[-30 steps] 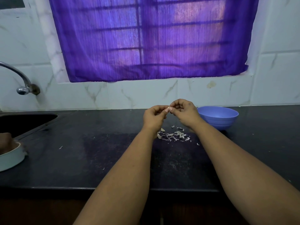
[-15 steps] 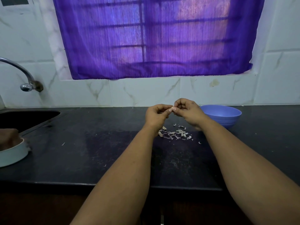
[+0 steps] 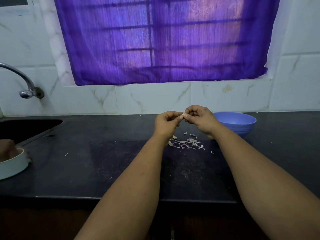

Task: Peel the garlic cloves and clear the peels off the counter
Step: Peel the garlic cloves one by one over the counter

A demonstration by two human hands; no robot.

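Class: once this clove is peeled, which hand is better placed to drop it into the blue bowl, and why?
The right hand. It sits beside the blue bowl, while the left hand lies further off. Both pinch the clove.

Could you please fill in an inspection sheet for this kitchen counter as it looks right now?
Surface: dark counter, dusty specks and stray flakes near the middle.
Job's things: small garlic clove pinched between both hands; pile of peels lies on the counter below them; blue bowl stands to the right of the hands, contents not visible.
Clutter: white dish at the left edge, holding something brown.
Hands: left hand and right hand raised above the counter, fingertips meeting on the clove.
Cables: nothing seen.
Surroundings: sink and tap at left; tiled wall; purple curtain over the window.
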